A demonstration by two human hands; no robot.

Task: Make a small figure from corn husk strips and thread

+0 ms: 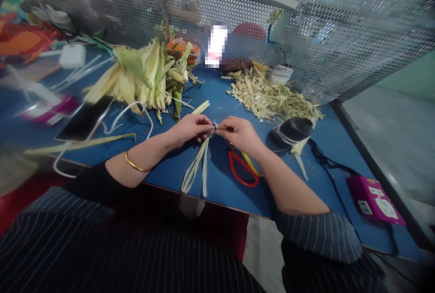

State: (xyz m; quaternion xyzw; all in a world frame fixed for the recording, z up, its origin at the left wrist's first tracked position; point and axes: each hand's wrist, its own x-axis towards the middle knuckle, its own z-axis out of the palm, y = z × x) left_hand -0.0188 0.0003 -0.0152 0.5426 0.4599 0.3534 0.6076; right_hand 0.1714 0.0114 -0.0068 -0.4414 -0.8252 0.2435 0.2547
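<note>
My left hand (192, 128) and my right hand (238, 133) meet over the blue table (217, 184), fingertips almost touching. Both pinch the top end of several pale corn-husk strips (197, 166), which hang down toward the table's front edge. A small dark thing sits between the fingertips; I cannot make out what it is. A gold bangle (136, 164) circles my left wrist. Red-and-yellow-handled scissors (243, 170) lie under my right wrist.
A heap of corn husks (146, 78) lies at the back left, shredded husk scraps (272, 98) at the back right. A phone (84, 118) with a white cable, a black spool (294, 129), and a magenta box (374, 199) sit around. Perforated metal screens (340, 26) fence the table.
</note>
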